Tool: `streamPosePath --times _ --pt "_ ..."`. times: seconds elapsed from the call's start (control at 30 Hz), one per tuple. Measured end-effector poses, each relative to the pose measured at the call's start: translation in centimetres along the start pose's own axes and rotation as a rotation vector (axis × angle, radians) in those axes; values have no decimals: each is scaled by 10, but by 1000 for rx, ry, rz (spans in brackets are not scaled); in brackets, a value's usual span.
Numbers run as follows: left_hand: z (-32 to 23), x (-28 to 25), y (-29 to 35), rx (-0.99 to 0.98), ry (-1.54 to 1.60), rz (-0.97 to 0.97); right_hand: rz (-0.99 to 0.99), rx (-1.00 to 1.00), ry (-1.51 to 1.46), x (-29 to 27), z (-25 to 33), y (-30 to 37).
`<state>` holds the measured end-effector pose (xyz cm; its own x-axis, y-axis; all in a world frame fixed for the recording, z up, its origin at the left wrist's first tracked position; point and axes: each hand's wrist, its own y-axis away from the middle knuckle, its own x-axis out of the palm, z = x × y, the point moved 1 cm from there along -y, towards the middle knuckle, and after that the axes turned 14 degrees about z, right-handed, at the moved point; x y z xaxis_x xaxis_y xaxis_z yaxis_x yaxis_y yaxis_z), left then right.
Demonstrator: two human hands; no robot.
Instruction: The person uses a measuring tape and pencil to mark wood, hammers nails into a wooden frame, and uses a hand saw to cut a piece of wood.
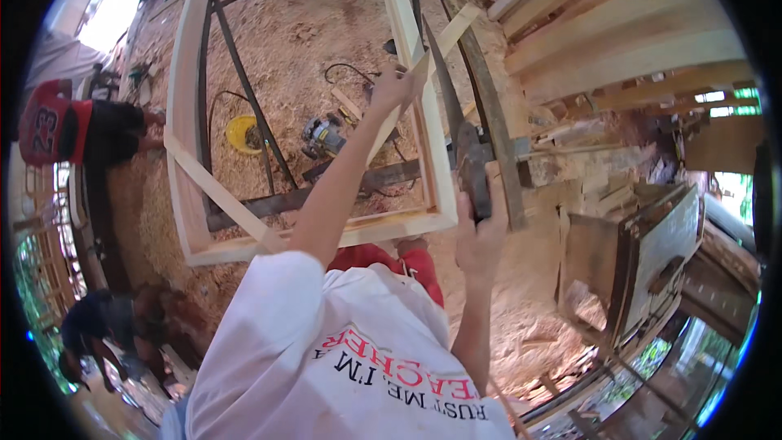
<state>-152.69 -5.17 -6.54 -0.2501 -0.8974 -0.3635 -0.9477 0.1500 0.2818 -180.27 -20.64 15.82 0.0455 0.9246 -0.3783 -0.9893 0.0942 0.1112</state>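
Observation:
A handsaw with a dark handle and a narrow blade points away from me, its handle gripped in my right hand. The blade runs up beside a pale wooden strip that lies diagonally across the right rail of a large wooden frame. My left arm reaches over the frame, and my left hand is closed on the strip near that rail. Whether the saw teeth touch the wood cannot be made out. A second diagonal strip crosses the frame's near left corner.
Dark metal supports stand under the frame. Below, a yellow container and a corded power tool rest among wood shavings. Long boards are stacked at right, near a wooden box. Two people are at left.

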Motion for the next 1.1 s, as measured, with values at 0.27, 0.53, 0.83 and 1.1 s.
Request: streamPosePath --times 0.27,0.53,0.83,1.1 --pt "-34 32 -42 -322 -102 -122 107 27 2 -45 -16 6" --pt "-32 38 -50 -363 67 -193 192 155 -70 -54 -8 6" --pt "-46 40 -36 -319 -22 -276 218 99 -17 -55 -7 -14" --pt "-37 40 -40 -268 -169 -230 202 190 -31 -48 13 -27"
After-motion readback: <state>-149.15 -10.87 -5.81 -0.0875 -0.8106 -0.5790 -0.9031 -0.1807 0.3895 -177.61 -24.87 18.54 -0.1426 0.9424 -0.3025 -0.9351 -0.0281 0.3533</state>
